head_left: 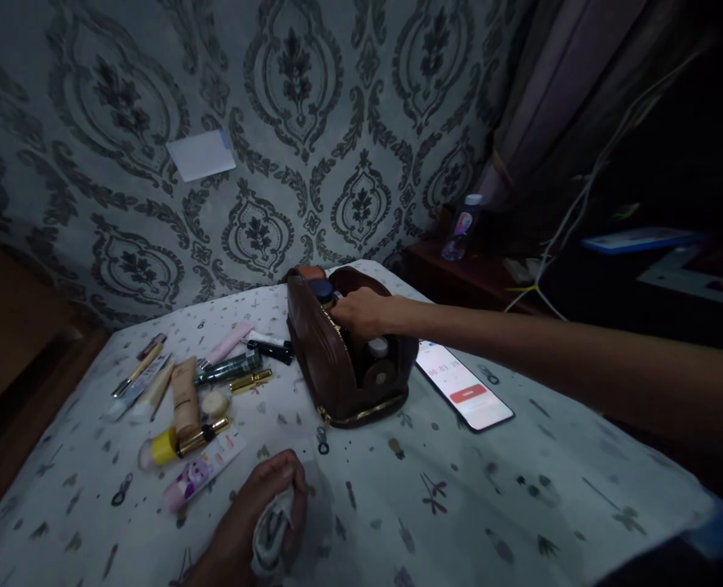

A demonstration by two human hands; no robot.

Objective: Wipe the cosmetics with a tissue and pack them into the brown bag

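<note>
A brown makeup bag (pixel 318 359) stands unzipped on the patterned cloth, with several containers inside, one with a dark blue lid (pixel 320 289). My right hand (pixel 364 312) reaches into its opening. Those fingers look curled, and the bag hides what they grip, if anything. Lower in view, my left hand (pixel 275 481) is closed around a bunched piece of light cloth (pixel 271 534). Left of the bag lie several cosmetics: a beige tube (pixel 184 395), a dark green tube (pixel 230 367), a yellow-capped container (pixel 159 448) and a purple-and-white tube (pixel 205 471).
A phone (pixel 466 387) showing a timer lies right of the bag. A plastic bottle (pixel 460 228) stands on a dark red surface (pixel 438 265) behind. White cables (pixel 572 216) hang at the right. The patterned wall has a white card (pixel 202 155) on it.
</note>
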